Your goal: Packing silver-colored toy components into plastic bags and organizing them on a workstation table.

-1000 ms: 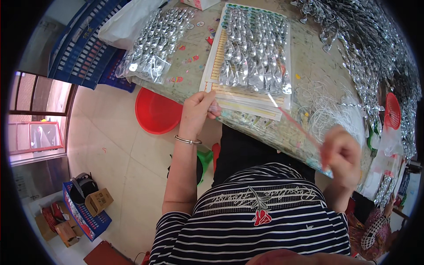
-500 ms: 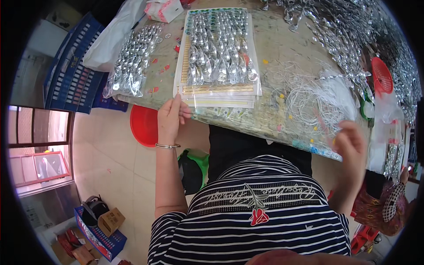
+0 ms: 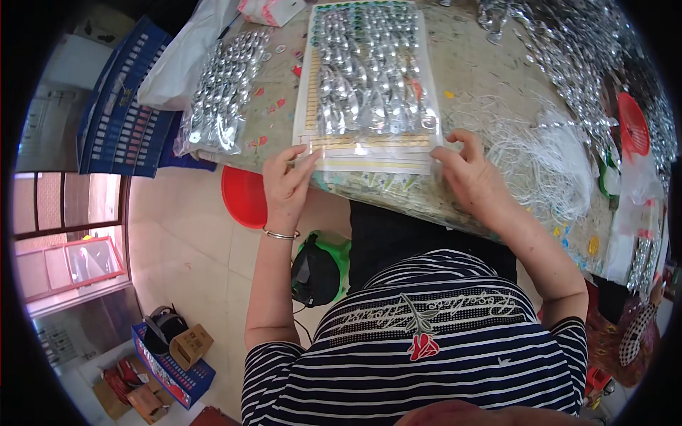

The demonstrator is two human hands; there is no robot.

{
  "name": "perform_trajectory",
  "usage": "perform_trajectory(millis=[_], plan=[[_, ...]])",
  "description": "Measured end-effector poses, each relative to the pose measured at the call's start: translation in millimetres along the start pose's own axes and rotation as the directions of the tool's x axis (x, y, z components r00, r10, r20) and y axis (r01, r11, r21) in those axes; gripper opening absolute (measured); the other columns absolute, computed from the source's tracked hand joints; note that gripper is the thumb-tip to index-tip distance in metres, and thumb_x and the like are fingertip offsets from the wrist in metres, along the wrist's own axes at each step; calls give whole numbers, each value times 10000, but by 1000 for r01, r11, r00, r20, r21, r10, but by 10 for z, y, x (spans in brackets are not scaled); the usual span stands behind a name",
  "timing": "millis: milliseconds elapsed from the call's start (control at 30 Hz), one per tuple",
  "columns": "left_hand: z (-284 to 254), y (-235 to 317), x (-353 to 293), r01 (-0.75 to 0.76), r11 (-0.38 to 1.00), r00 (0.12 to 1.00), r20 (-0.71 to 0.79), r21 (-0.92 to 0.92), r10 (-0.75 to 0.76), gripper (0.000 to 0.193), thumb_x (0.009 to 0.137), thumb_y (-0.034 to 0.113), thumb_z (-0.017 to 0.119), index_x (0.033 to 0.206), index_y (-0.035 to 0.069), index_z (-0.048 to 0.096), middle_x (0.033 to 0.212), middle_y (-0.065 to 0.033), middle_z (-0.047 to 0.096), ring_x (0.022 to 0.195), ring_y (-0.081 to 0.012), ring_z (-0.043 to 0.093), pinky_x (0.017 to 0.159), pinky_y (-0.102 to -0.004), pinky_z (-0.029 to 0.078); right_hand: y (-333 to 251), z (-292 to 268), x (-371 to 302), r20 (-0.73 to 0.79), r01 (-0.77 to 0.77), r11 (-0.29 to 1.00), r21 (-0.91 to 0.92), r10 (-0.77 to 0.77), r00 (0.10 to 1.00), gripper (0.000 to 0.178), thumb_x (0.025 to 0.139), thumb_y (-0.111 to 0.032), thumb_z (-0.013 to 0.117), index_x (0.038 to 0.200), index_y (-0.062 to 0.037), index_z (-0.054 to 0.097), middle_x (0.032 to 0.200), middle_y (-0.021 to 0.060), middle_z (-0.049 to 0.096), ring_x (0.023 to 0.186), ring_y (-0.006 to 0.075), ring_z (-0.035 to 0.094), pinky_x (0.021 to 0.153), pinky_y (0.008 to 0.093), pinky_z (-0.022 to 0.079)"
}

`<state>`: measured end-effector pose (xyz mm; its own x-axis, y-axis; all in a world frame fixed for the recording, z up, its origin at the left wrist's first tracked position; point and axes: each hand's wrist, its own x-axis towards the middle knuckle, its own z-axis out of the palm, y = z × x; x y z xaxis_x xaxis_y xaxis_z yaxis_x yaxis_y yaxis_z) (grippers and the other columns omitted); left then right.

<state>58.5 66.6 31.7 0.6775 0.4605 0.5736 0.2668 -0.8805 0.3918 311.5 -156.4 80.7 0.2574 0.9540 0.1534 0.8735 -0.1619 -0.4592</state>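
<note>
A clear plastic bag (image 3: 369, 96) of shiny silver teardrop-shaped pieces lies in front of me on a stack of printed paper sheets (image 3: 376, 162). At its lower left corner, my left hand (image 3: 285, 186) has thumb and fingers closed on the plastic edge. My right hand (image 3: 474, 176) pinches the lower right corner between thumb and forefinger, its other fingers curled. A second clear bag of silver pieces (image 3: 226, 92) lies to the left. White string (image 3: 533, 153) is heaped in a loose tangle beyond my right hand.
Silver strands (image 3: 568, 53) cover the table's far right, near a red basket (image 3: 634, 124) and green-handled scissors (image 3: 608, 174). At the back left are a white-and-pink box (image 3: 271, 11) and white plastic (image 3: 186, 64). Below the table edge stand a red tub (image 3: 241, 199) and a green stool (image 3: 344, 266).
My right hand has come in from the right to the bag's lower right corner. The left hand has closed further on the left corner. The whole view has shifted slightly.
</note>
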Motion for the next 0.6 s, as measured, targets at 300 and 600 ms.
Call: perform_trajectory(millis=[300,600], plan=[[50,-45,13,-37,998,998,-59,-43,34,301,684,20,748,945,170,746,1032,-19,636,811,-185,527,653,-295,407,-1,54,182,58,19,1000,19,-20,998,234,783,-7,651,986,-117,615,1163,114,454,724,236,547,656,361,506],[56,-153,96,-50,984,998,-43,-170,43,254,657,17,750,875,148,751,1039,-23,653,864,-204,559,682,-300,451,-21,-11,264,55,40,997,69,-44,997,196,773,-24,681,940,-117,639,1171,90,518,799,245,582,684,344,515]])
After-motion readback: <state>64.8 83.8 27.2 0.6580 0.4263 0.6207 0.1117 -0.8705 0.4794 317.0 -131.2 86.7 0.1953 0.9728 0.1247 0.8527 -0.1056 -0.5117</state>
